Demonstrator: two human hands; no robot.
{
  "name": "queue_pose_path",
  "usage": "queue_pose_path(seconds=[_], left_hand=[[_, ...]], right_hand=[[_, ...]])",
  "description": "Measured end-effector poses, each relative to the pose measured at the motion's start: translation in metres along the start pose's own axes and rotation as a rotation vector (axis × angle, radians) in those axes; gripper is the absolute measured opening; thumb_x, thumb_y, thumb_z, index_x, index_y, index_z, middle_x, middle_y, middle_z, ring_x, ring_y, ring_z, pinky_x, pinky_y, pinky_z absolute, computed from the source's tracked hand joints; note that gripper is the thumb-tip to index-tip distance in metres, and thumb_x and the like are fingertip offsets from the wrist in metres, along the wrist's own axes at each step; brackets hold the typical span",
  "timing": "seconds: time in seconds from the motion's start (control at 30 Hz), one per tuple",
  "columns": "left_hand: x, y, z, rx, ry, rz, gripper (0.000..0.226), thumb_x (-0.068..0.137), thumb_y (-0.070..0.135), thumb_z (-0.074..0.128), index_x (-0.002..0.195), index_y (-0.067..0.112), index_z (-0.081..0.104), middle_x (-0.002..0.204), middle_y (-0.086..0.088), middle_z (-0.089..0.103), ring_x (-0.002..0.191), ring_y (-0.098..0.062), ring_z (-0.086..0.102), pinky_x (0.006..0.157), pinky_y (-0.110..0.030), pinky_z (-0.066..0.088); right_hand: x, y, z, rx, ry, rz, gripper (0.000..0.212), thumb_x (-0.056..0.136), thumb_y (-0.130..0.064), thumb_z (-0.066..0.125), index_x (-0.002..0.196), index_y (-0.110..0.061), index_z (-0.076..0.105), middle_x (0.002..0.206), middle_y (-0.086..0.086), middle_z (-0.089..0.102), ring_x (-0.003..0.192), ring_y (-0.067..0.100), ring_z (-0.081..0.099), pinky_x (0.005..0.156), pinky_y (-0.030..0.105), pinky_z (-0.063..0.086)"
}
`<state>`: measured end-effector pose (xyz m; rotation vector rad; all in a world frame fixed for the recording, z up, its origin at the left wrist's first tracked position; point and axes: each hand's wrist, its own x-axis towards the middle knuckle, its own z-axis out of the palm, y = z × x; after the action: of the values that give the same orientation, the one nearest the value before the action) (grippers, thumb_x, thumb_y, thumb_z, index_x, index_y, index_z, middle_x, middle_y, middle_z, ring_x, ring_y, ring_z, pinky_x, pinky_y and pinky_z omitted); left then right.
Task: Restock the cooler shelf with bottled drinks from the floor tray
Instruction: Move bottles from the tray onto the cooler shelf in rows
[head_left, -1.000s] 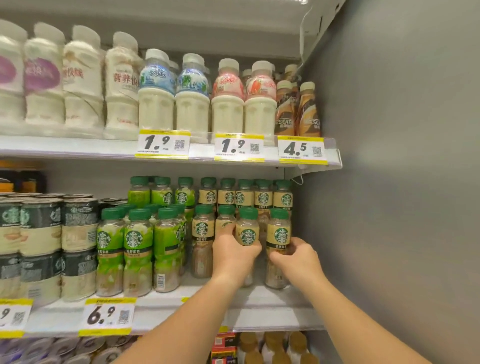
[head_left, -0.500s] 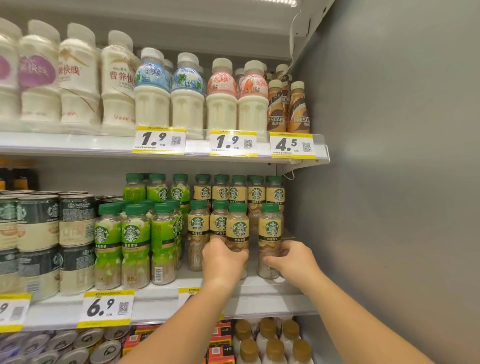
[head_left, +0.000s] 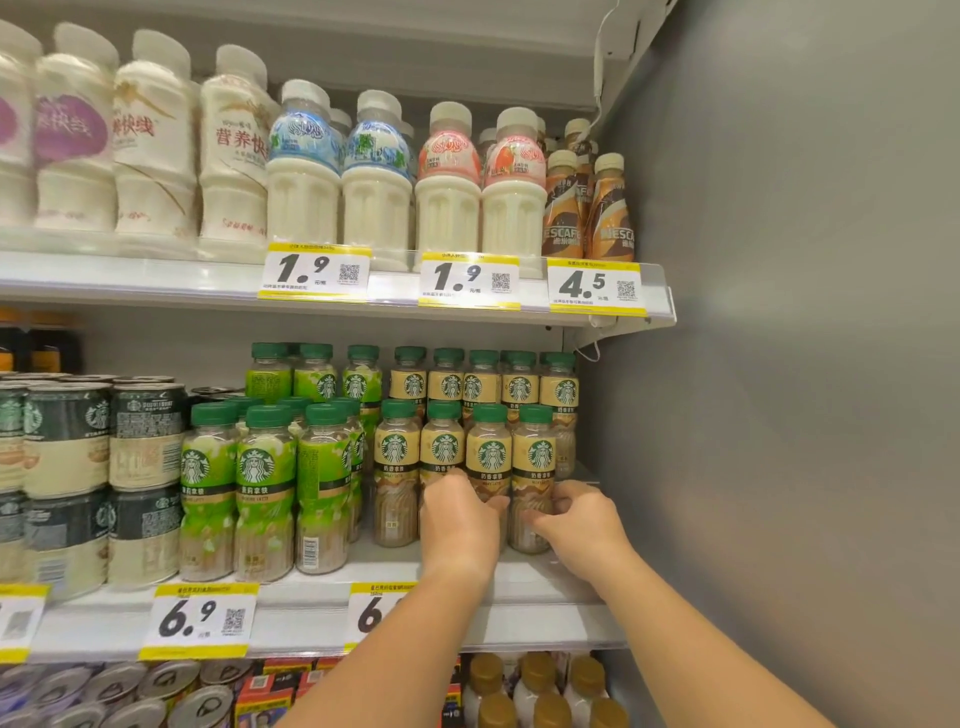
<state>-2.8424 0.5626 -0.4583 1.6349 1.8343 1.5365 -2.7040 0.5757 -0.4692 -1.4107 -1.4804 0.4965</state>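
Cooler shelf (head_left: 540, 587) carries bottles (head_left: 395, 478), cans (head_left: 67, 483)

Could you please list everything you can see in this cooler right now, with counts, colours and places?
Large white milk bottles: four in front, top shelf left.
Blue-label milk bottles: two in front, top shelf middle.
Pink-label milk bottles: two in front, beside the blue.
Nescafe bottles: brown, top shelf right.
Starbucks cans: dark green and cream, stacked, middle shelf left.
Green-label Starbucks bottles: three in front, middle shelf.
Tan-label Starbucks bottles: four in front, middle shelf right.
Price tags: yellow-edged, shelf edges.
Left hand: around the third tan bottle.
Right hand: on the rightmost.
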Motion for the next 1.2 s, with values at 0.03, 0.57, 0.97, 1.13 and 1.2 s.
queue_pose_path(seconds=[0.03,0.57,0.97,1.13,1.2], left_hand=[[0.001,0.001,0.000,0.012,-0.003,-0.012,0.028,0.083,0.030,0.080,0.090,0.008,0.064,0.086,-0.004,0.065,0.077,-0.025,0.059,0.065,-0.031,0.045],[0.005,0.003,0.004,0.135,-0.015,0.039,0.035,0.087,0.032,0.075,0.103,0.008,0.055,0.084,-0.005,0.058,0.097,-0.034,0.064,0.070,-0.034,0.046],[0.007,-0.001,-0.011,0.361,-0.132,0.098,0.048,0.088,0.049,0.067,0.115,0.012,0.052,0.111,-0.010,0.067,0.103,-0.033,0.065,0.077,-0.038,0.050],[-0.002,-0.002,-0.031,0.605,-0.238,0.329,0.048,0.095,0.051,0.054,0.125,0.013,0.049,0.118,-0.008,0.062,0.108,-0.030,0.060,0.085,-0.041,0.053],[-0.009,-0.008,-0.042,0.748,-0.256,0.458,0.057,0.098,0.058,0.041,0.132,0.013,0.045,0.127,-0.010,0.056,0.116,-0.031,0.053,0.093,-0.043,0.048]], right_hand=[[0.001,0.001,0.000,0.002,0.002,-0.007,0.019,0.082,-0.015,0.075,0.096,-0.019,0.065,0.092,0.000,0.070,0.074,0.006,0.060,0.059,0.017,0.048],[0.009,0.006,0.005,-0.036,-0.001,-0.016,0.026,0.083,-0.025,0.074,0.105,-0.011,0.072,0.103,0.007,0.071,0.085,0.020,0.065,0.062,0.024,0.045],[0.000,-0.002,0.004,-0.119,-0.028,0.017,0.043,0.084,-0.033,0.070,0.122,-0.015,0.064,0.121,0.007,0.067,0.103,0.025,0.064,0.089,0.037,0.055],[-0.027,-0.018,0.000,-0.663,0.007,-0.098,0.060,0.091,-0.059,0.046,0.137,-0.021,0.048,0.133,0.005,0.060,0.116,0.027,0.059,0.096,0.042,0.052],[-0.039,-0.019,0.000,-0.818,-0.013,-0.134,0.073,0.093,-0.067,0.033,0.148,-0.020,0.037,0.148,0.007,0.050,0.135,0.030,0.046,0.111,0.045,0.039]])
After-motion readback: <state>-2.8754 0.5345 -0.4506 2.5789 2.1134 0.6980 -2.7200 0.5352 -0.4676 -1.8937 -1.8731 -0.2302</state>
